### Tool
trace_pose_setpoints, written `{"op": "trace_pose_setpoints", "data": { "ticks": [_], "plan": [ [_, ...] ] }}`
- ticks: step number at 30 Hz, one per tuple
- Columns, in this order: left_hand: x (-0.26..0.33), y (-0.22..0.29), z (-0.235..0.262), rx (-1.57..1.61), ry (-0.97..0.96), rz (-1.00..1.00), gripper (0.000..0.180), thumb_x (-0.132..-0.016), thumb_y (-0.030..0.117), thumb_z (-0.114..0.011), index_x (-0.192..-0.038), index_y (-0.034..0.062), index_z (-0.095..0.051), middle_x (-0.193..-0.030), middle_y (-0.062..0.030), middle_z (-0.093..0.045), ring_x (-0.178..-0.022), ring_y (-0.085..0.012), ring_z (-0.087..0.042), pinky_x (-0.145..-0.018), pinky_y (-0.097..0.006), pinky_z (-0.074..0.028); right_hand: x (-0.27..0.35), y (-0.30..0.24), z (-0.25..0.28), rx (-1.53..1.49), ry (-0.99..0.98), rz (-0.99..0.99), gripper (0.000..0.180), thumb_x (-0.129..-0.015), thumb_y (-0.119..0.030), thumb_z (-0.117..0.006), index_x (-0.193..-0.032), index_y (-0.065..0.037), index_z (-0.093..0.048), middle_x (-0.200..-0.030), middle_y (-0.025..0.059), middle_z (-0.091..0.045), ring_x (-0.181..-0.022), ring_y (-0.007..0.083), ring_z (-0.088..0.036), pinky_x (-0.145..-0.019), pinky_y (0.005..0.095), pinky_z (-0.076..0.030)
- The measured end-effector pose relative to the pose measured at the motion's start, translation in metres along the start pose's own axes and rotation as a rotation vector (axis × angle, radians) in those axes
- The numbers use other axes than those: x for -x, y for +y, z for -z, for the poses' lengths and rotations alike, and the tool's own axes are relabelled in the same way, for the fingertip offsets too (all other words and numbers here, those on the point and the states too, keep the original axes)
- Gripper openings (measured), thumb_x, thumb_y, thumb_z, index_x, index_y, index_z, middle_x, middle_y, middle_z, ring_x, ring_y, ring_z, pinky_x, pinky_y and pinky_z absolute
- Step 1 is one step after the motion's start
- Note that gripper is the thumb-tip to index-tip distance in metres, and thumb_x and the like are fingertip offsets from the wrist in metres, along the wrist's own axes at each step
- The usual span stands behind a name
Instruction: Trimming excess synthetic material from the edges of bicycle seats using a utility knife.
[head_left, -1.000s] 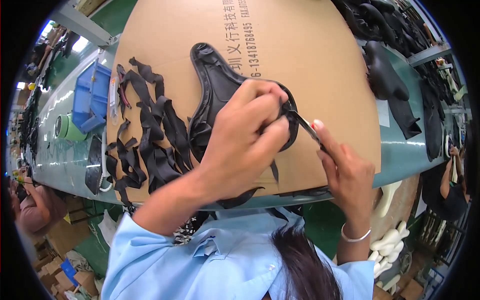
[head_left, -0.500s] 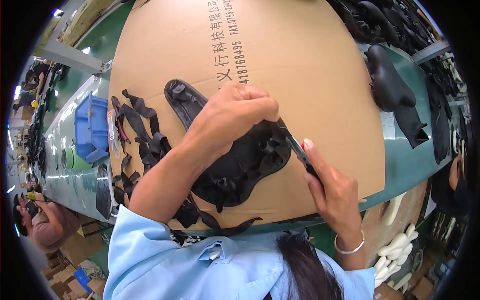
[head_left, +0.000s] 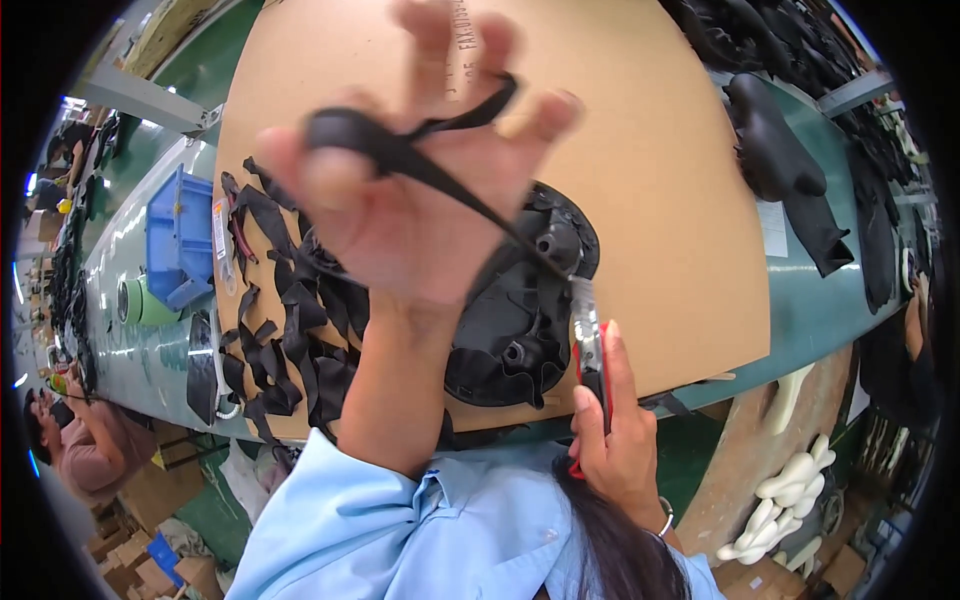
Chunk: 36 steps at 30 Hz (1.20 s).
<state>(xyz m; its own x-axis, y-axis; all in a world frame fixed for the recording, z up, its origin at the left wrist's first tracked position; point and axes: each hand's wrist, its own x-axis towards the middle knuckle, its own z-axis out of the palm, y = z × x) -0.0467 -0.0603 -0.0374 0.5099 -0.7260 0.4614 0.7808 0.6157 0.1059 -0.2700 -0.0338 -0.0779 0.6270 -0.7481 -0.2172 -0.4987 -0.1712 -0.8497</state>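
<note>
Fingers (head_left: 330, 180) of the raised left hand (head_left: 420, 200) pinch a black strip (head_left: 420, 160); right hand (head_left: 610, 420) grips a cutter (head_left: 588, 335).

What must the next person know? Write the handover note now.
Left hand: raised, fingers pinching a black strip that runs down to the blade.
Right hand: grips a red-handled knife, blade at the rim of the black moulded part on the cardboard sheet.
Done: offcuts piled to the left.
Left: probably freeing this strip; the rest of the rim is hidden.
</note>
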Motion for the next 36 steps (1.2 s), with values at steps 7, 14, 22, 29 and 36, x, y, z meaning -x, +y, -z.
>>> {"op": "trace_pose_setpoints", "data": {
  "ticks": [7,14,22,29,36],
  "plan": [
    [0.034,0.032,-0.009,-2.015,-0.356,0.58,0.011,-0.071,0.012,-0.07,-0.076,0.0033,-0.064,-0.08,-0.0057,-0.061,-0.067,-0.02,-0.053,-0.062,-0.03,-0.045,-0.008,-0.003,0.032,0.255,-0.112,0.137,0.052,-0.089,-0.016,-0.059,-0.139,-0.013,-0.046,-0.082,0.0168,-0.065,-0.062,0.0348,-0.062,-0.056,0.0388,-0.047],
    [0.041,0.036,0.048,-2.089,-1.001,0.019,0.019,-0.059,0.012,-0.07,-0.061,0.0073,-0.052,-0.062,-0.0052,-0.042,-0.071,-0.0239,-0.045,-0.068,-0.036,-0.038,-0.028,-0.006,0.03,0.363,-0.123,0.234,0.049,-0.088,-0.01,-0.057,-0.137,-0.015,-0.05,-0.087,0.0163,-0.067,-0.06,0.0282,-0.061,-0.059,0.0342,-0.047],
    [0.024,0.034,0.058,-2.003,-0.249,-0.487,0.007,-0.069,0.005,-0.064,-0.064,0.003,-0.06,-0.064,-0.0056,-0.049,-0.068,-0.0252,-0.045,-0.065,-0.035,-0.034,0.015,0.003,0.002,0.193,-0.023,0.158,0.051,-0.093,-0.016,-0.054,-0.141,-0.007,-0.041,-0.085,0.0221,-0.065,-0.062,0.0345,-0.064,-0.054,0.0375,-0.047],
    [0.019,0.042,0.045,-1.628,0.547,0.112,0.024,-0.09,0.022,-0.057,-0.08,0.0004,-0.064,-0.076,-0.0015,-0.051,-0.071,-0.013,-0.042,-0.063,-0.027,-0.03,0.014,-0.001,0.012,0.404,0.028,0.255,0.053,-0.091,-0.015,-0.056,-0.141,-0.008,-0.041,-0.086,0.0177,-0.068,-0.054,0.0325,-0.061,-0.05,0.038,-0.046],
    [0.088,0.068,-0.001,-1.723,0.379,0.57,0.045,-0.1,0.038,-0.042,-0.095,0.0002,-0.066,-0.081,-0.0026,-0.053,-0.068,-0.0098,-0.042,-0.064,-0.024,-0.033,-0.081,-0.016,0.091,0.485,-0.319,0.439,0.048,-0.081,-0.001,-0.062,-0.128,-0.012,-0.059,-0.109,0.0155,-0.066,-0.086,0.0287,-0.067,-0.075,0.0344,-0.05]
  ]
}}
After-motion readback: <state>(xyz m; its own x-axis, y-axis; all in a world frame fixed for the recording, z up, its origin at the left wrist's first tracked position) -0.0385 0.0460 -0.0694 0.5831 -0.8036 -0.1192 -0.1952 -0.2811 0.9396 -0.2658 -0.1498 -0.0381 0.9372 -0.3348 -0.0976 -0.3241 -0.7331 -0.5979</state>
